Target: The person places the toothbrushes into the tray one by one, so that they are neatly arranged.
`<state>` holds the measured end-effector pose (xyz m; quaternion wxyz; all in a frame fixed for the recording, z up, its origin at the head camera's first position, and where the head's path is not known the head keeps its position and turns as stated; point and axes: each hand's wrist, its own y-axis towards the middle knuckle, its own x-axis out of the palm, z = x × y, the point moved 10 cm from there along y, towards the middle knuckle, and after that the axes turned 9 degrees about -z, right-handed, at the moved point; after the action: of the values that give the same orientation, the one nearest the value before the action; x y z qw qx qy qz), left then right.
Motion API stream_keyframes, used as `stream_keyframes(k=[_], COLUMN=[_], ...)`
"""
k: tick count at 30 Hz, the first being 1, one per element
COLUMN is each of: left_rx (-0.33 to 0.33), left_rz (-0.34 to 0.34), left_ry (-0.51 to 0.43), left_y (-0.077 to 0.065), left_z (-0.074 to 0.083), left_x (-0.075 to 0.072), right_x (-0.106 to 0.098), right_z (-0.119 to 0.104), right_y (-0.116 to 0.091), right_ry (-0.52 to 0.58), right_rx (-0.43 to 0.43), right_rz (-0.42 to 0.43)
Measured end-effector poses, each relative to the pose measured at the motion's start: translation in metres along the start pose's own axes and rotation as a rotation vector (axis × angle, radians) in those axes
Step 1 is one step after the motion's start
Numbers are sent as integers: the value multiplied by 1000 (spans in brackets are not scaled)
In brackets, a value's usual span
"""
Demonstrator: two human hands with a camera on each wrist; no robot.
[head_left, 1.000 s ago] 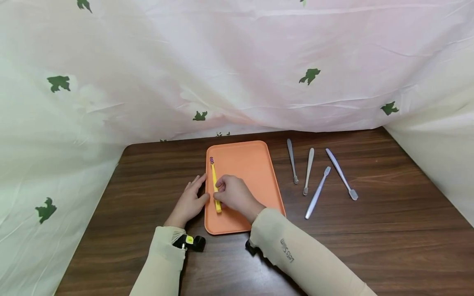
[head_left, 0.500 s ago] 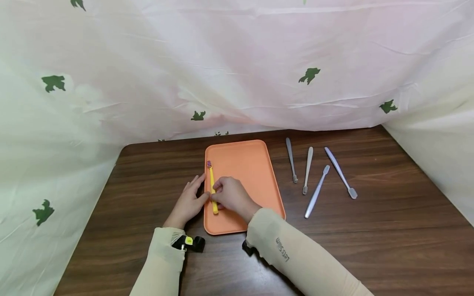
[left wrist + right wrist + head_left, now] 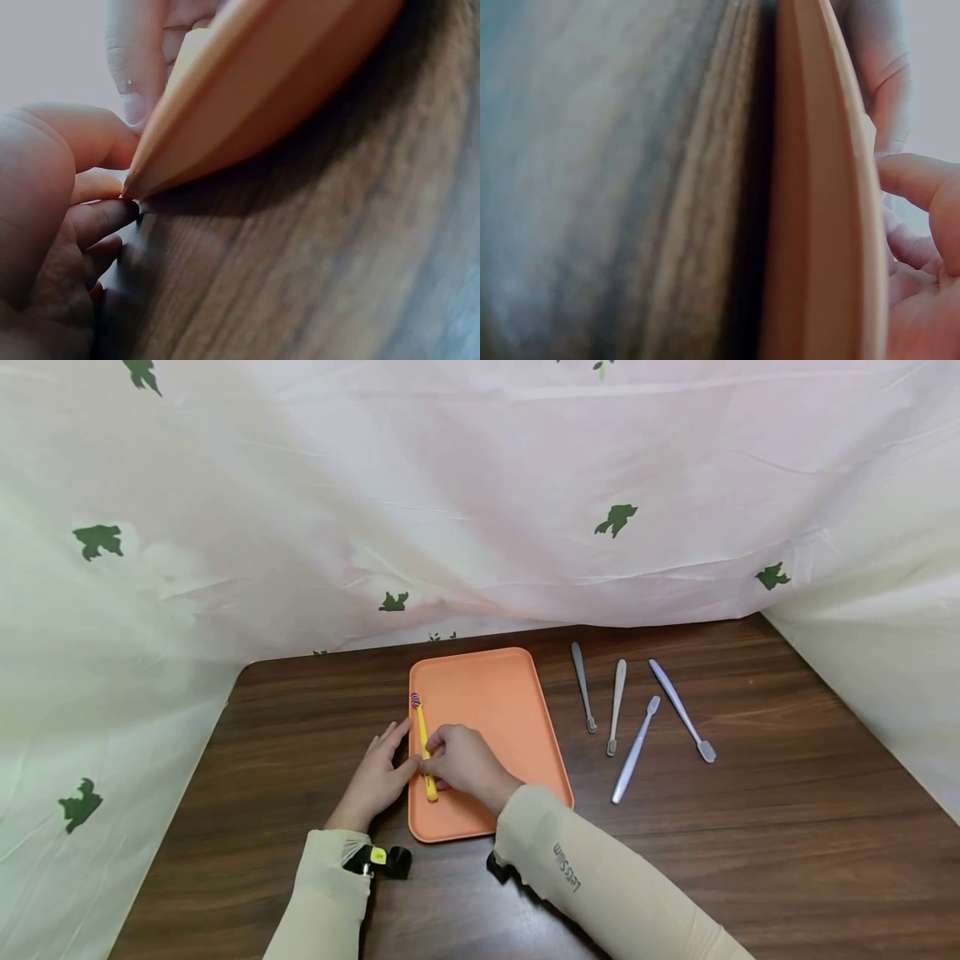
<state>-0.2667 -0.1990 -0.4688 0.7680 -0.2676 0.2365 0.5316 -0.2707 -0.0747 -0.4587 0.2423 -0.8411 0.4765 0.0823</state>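
Observation:
In the head view, a yellow toothbrush [image 3: 422, 727] with a purple-striped head lies along the left side of an orange tray [image 3: 495, 685], its bristle end pointing away. My right hand [image 3: 465, 764] pinches its handle between thumb and fingers, low over the tray. My left hand [image 3: 375, 781] rests at the tray's left rim, fingers extended along the outside and thumb reaching over the edge. The left wrist view shows those fingers [image 3: 105, 217] against the tray's outer wall. The right wrist view is mostly tray side [image 3: 817, 187], hiding most of the toothbrush.
Right of the tray, several more toothbrushes lie loose on the dark wood table [image 3: 750, 843]: a grey one [image 3: 582, 685], a beige one [image 3: 617, 706], a pale blue-white one [image 3: 635, 752] and a lavender one [image 3: 678, 706]. A patterned curtain [image 3: 480, 510] borders the table.
My right hand has slid the yellow toothbrush left and slightly toward me, closer to the tray's left rim. My left hand stays at the rim; the head view has shifted slightly.

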Motion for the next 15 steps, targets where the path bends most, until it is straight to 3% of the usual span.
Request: stream_keyframes(k=[15], left_rx=[-18], left_rz=[-7], left_ry=[-4], left_y=[-1], left_z=[0], left_x=[0], right_x=[0], right_z=[1], right_y=[-2], right_ry=[25], right_rx=[-23], right_rz=[-28])
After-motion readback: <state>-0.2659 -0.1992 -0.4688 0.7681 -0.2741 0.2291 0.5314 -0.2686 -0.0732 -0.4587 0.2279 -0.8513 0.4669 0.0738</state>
